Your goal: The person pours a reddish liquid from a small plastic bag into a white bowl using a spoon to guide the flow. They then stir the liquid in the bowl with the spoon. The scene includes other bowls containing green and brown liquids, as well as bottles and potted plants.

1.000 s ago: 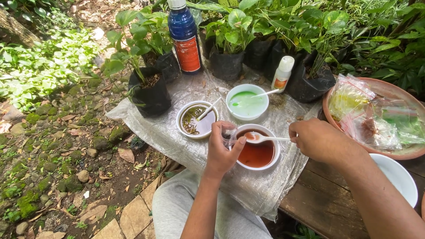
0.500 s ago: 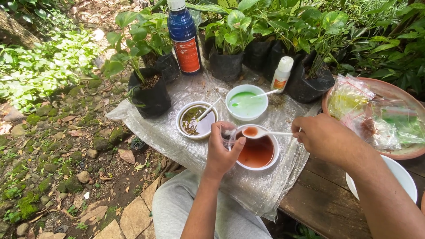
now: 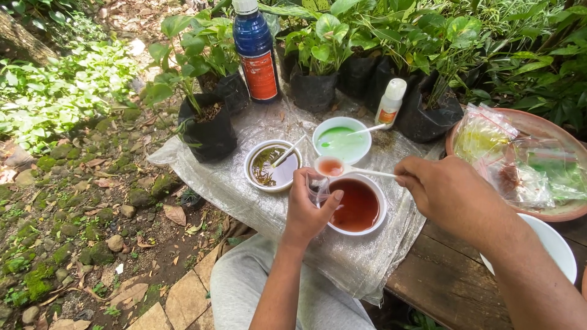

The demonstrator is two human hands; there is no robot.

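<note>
Over red-liquid bowl (image 3: 358, 206): filled spoon (image 3: 332, 166).

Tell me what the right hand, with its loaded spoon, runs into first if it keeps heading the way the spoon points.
The right hand points its white spoon leftward. First in line is likely the small clear container pinched in the left hand; depth is uncertain, so the spoon might pass above.

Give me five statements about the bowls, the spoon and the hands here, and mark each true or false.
1. The right hand holds a white spoon carrying reddish liquid. True.
2. The left hand holds a small clear container beside the bowl of red liquid. True.
3. The bowl of green liquid is nearest the person. False: the red one is.
4. The blue bottle lies on its side. False: it stands upright.
5. Every bowl has a spoon resting in it. False: the red bowl's is lifted.
</note>
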